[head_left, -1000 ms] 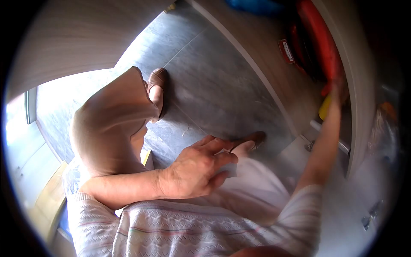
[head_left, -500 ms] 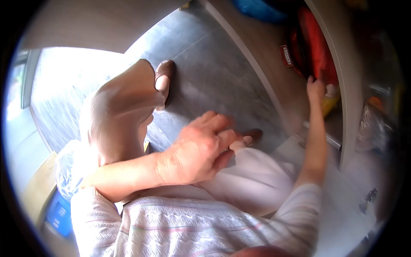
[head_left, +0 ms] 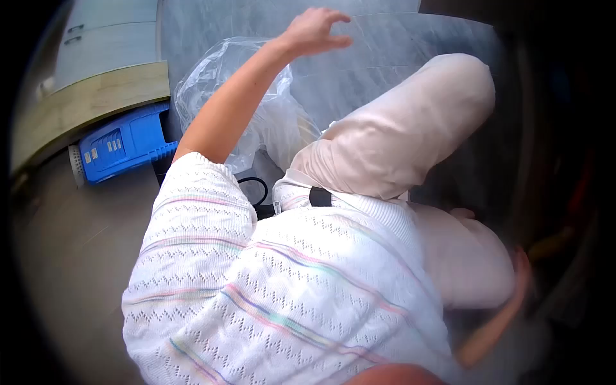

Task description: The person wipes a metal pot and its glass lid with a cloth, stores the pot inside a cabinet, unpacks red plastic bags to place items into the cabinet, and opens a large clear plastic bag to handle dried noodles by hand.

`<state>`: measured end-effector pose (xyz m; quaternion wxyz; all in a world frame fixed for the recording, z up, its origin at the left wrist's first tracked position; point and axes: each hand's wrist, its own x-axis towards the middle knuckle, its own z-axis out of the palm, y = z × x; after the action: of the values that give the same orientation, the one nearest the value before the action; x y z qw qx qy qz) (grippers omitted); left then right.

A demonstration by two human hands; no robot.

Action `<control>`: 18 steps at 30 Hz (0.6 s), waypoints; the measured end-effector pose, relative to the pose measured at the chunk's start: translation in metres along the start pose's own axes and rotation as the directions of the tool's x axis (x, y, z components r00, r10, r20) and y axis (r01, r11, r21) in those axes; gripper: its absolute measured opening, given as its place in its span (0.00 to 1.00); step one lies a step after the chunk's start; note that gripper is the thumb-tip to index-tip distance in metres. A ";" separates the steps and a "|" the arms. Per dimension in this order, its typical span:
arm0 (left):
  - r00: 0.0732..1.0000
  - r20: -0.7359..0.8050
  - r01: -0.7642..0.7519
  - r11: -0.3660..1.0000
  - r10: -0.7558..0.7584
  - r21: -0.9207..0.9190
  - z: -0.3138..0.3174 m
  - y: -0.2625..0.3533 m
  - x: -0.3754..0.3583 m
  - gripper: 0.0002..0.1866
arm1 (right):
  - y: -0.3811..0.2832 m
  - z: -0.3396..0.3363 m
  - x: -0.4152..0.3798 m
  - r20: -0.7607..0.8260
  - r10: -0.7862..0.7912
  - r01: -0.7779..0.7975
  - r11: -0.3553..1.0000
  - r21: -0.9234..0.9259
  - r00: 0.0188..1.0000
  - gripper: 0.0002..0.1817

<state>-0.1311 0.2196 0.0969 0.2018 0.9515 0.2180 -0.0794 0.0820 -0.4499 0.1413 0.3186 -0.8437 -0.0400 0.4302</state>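
My left hand (head_left: 316, 32) reaches out over the grey floor (head_left: 378, 42), its fingers apart and nothing in them. Under and beside that forearm lies a large clear plastic bag (head_left: 282, 119), which the hand does not touch. My right hand (head_left: 521, 276) is low at the right, beside my bent leg in pale trousers (head_left: 475, 263). It is dim and blurred, so its fingers cannot be made out.
A blue plastic crate (head_left: 128, 144) stands at the left under a wooden ledge (head_left: 96, 96). Pale drawers (head_left: 106, 42) are behind it. A black loop (head_left: 255, 191) shows near my waist. Something yellow (head_left: 552, 244) lies in the dark right side.
The view has swung left, bringing the crate and bag further in. My left hand has moved from before my lap out over the floor. My right hand has left the red item in the cabinet.
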 end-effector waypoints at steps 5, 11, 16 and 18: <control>0.685 0.461 0.266 0.783 -0.564 0.562 0.024 -0.083 -0.091 0.60 | 0.010 -0.020 0.015 -0.082 0.020 -0.029 0.994 -0.108 0.996 0.26; 0.507 0.498 0.491 0.710 -0.704 0.505 0.048 -0.199 -0.220 0.63 | 0.032 -0.053 0.074 -0.175 0.170 -0.189 0.977 -0.097 0.970 0.26; 0.404 0.136 0.797 0.421 -0.905 0.434 0.025 -0.195 -0.270 0.61 | 0.027 -0.061 0.133 -0.141 0.009 -0.041 0.972 -0.230 0.990 0.24; 0.412 0.025 0.846 0.393 -0.911 0.360 0.007 -0.190 -0.281 0.61 | -0.003 -0.044 0.135 -0.063 -0.084 0.064 0.960 -0.273 0.994 0.23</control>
<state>-0.4674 0.2649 0.0912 0.0086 0.6924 0.6517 -0.3095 0.2006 -0.4239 0.0672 0.2175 -0.8925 -0.1182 0.3770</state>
